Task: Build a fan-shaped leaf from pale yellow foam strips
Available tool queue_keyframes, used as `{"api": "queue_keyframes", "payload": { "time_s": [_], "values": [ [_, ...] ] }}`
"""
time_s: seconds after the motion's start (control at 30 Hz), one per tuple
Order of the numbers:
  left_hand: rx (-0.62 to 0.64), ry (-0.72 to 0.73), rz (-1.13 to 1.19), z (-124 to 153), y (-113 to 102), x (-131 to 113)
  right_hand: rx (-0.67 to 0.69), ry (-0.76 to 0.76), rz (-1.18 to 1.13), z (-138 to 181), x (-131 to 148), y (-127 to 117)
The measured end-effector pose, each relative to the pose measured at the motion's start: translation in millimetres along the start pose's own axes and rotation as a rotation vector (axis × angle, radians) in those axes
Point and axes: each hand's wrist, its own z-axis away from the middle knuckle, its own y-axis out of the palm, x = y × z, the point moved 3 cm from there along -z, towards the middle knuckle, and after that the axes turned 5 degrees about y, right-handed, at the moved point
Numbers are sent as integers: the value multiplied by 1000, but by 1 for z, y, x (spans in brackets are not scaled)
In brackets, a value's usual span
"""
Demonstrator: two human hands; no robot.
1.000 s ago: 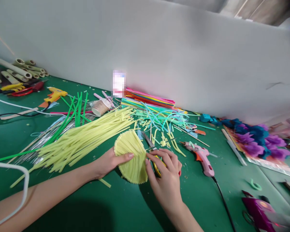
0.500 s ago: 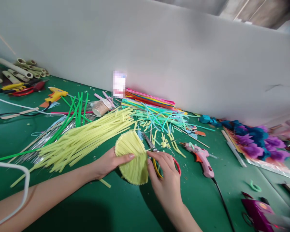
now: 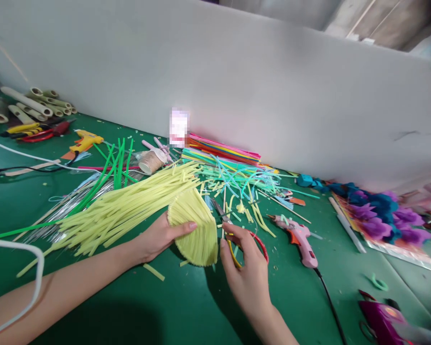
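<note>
In my left hand (image 3: 161, 237) is a pale yellow, ribbed half-round piece made of pipe cleaners (image 3: 196, 235), thumb across its front and fingers behind. It stands tilted above the table. Close to its right edge is my right hand (image 3: 246, 263), with thumb and forefinger drawn together in a pinch. Whatever thin thing lies between these fingertips is too fine to make out. Scissors (image 3: 261, 247) with red and yellow handles lie on the table behind and under my right hand, which partly hides them. Loose yellow pipe cleaners (image 3: 129, 206) form a large bundle beyond my left arm.
To the right lies a pink glue gun (image 3: 300, 239) with a black cord. A yellow glue gun (image 3: 86, 141), pliers (image 3: 39, 132) and bamboo tubes (image 3: 36, 103) sit at the left. Coloured pipe cleaners (image 3: 226, 151) line the wall. Purple flowers (image 3: 377, 225) are far right.
The yellow piece in my left hand has moved slightly up and left, a little away from my right hand. A fine wire seen near my right fingers earlier is now hard to see.
</note>
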Motion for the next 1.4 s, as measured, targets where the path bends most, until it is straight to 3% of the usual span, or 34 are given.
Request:
{"api": "queue_keyframes", "payload": {
  "time_s": [0.13,0.2,0.3,0.4,0.5,0.6,0.8,1.03,1.2,1.3,1.4],
  "values": [
    [-197,222,-380,6,-7,-16,-29,152,-235,-2,-6,-2],
    [-213,427,-605,11,-9,-25,-25,226,-348,-4,-8,-3],
    [69,767,-827,18,-7,-33,6,344,-535,-6,-8,-4],
    [305,777,-1152,20,-11,-25,65,445,-794,-8,-8,-4],
    [389,749,-1352,21,-17,-12,96,520,-977,-10,-9,-4],
    [353,811,-1418,22,-21,-3,125,578,-1051,-13,-12,-4],
    [335,801,-1395,21,-23,1,252,607,-1082,-8,-12,2],
    [303,945,-1305,19,-13,-15,308,540,-931,-2,-7,7],
    [282,793,-997,15,-4,-24,182,442,-661,-8,-13,-3],
    [51,556,-714,13,-5,-23,80,341,-324,-14,-23,-14],
    [-180,333,-466,10,-10,-19,17,137,154,-19,-35,-22]
  ]
}}
